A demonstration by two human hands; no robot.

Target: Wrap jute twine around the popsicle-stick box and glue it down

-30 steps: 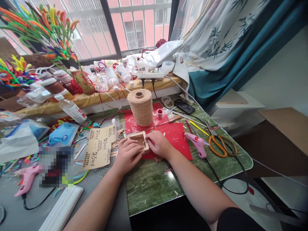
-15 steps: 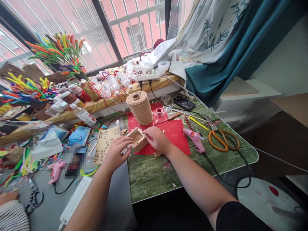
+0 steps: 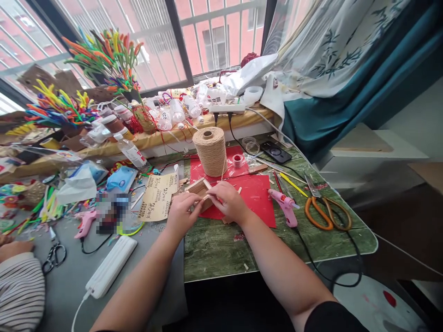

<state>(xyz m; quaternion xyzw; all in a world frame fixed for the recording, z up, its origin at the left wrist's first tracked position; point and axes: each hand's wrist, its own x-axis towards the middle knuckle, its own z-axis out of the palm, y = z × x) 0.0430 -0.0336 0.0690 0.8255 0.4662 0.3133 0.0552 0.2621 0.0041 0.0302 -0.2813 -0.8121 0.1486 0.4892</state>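
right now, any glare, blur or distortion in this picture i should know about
Head view, top: bright, pale daylight beyond the window; head view, centre: slight glare on the red sheet, box partly hidden by the hands, fine detail soft; head view, left: a pixelated patch masks what lies there; head view, bottom: forearms look stretched, probably by the wide lens.
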